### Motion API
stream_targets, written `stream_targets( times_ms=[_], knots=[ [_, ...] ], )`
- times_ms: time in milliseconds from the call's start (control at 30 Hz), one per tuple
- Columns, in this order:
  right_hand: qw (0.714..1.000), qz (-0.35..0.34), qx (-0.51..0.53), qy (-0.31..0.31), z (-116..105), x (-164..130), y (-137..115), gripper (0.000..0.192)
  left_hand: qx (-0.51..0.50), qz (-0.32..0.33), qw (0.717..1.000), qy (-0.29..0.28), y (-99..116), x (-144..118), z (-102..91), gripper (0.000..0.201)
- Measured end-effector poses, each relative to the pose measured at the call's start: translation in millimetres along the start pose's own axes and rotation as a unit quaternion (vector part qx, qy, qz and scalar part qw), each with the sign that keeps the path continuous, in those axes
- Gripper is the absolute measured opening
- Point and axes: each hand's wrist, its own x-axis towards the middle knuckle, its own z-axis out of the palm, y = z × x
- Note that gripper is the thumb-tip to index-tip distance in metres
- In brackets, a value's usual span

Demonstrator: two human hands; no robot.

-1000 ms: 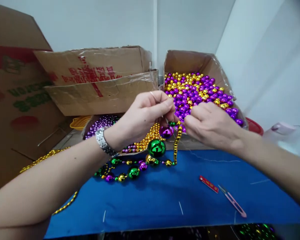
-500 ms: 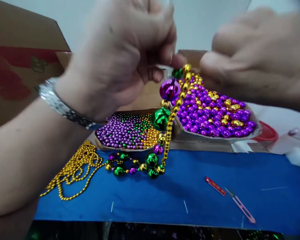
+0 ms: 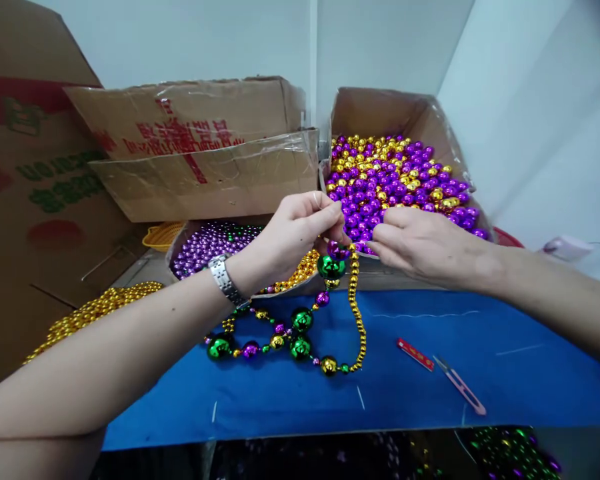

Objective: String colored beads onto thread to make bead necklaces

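A bead necklace (image 3: pixel 301 348) of shiny green, purple and gold balls hangs from my left hand (image 3: pixel 305 230), its lower part lying on the blue cloth. Thumb and fingers of that hand pinch its top end, above a purple ball and a large green ball (image 3: pixel 332 267). A strand of small gold beads (image 3: pixel 363 327) loops down from the same spot and joins the necklace on the cloth. Just to the right, my right hand (image 3: pixel 420 247) is closed, fingertips pressed together close to the left ones; what they hold, if anything, is too small to make out.
Behind my hands, one carton (image 3: pixel 460 153) holds purple and gold beads; another holds smaller lilac, green and gold beads (image 3: pixel 210 250). Gold bead strands (image 3: pixel 100 313) are heaped at left. Pink thread snips (image 3: pixel 461 387) and a red strip (image 3: pixel 415 354) lie on the blue cloth (image 3: pixel 545 393).
Both hands have come down from high and close to the camera to just above the cloth. More of the necklace now rests on the cloth, and the gold strand hangs in a wider loop.
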Motion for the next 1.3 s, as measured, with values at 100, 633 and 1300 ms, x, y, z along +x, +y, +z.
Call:
stream_targets(
  times_ms=[100, 633, 1300],
  knots=[
    [0.993, 0.090, 0.079, -0.006, -1, -6, -5, 0.040, -0.015, -0.010, 1.000, -0.005, -5, 6, 6.8, 0.021],
    [0.972, 0.140, -0.117, 0.150, 40, -20, -43, 0.032, -0.138, -0.145, 0.971, 0.130, -22, 14, 24.1, 0.015],
    [0.655, 0.384, 0.629, 0.168, 86, -12, -71, 0.029, -0.185, -0.048, 0.974, 0.118, -39, 15, 23.2, 0.013]
  ],
)
